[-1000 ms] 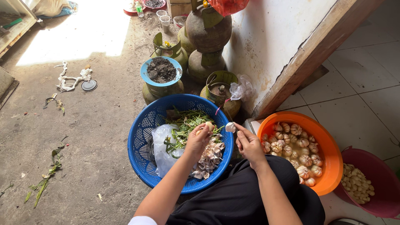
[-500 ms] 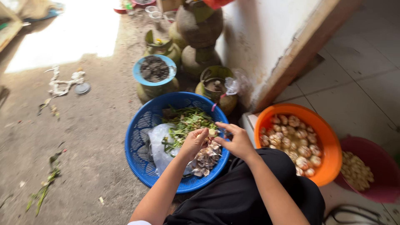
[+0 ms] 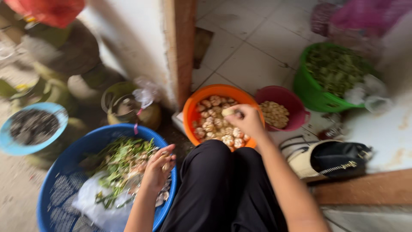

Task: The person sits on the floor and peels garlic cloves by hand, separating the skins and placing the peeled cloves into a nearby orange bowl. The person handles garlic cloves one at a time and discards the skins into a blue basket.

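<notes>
My right hand (image 3: 246, 122) hangs over the orange bowl (image 3: 191, 107), fingers pinched together on a small pale clove (image 3: 228, 112) at their tips. The clove sits at the left end of that grip, over the middle of the bowl and the heap of pale bulbs (image 3: 214, 126) inside it. The dark red bowl (image 3: 296, 96) with its loose pale pieces lies just to the right of this hand, touching the orange one, so my right hand is by far the nearer to both.

My left hand (image 3: 158, 167) is down on the other side of my knee, over the blue basket (image 3: 64, 172). Its fingers curl loosely around some papery scraps; the blur keeps me from telling how firmly. Under it lie green stalks (image 3: 120, 159) and a crumpled plastic bag (image 3: 96, 202). My black-trousered knee (image 3: 214, 172) stands between the two hands, keeping them well apart.
</notes>
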Available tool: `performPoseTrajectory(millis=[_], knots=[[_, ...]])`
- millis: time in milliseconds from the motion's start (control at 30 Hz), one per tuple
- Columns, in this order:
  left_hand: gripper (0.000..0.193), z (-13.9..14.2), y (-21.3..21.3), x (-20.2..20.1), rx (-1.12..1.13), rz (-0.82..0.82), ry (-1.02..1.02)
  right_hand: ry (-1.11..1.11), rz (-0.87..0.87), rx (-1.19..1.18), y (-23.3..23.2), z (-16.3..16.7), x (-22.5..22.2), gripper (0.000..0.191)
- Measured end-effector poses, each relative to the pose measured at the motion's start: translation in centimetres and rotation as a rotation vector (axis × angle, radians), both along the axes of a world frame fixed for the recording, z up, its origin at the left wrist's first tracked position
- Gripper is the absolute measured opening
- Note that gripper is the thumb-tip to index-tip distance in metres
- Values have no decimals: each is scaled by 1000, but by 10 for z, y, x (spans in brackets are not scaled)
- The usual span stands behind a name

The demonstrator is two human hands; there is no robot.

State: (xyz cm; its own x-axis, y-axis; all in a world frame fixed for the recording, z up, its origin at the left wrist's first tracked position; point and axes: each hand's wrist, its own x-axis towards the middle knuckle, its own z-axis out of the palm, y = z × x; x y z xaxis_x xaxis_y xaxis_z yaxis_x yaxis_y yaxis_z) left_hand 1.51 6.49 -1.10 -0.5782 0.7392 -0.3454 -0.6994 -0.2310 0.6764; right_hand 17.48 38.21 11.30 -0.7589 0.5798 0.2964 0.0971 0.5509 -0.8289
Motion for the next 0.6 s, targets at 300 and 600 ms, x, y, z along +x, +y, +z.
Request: performPoseTrajectory(millis=[300, 600], knots=[[28, -22, 9, 0, 9, 38, -35, -203, -578, 112, 147, 27, 82, 71], [25, -18, 10, 4, 103, 161, -40, -90, 107, -123, 35, -6, -7, 41]])
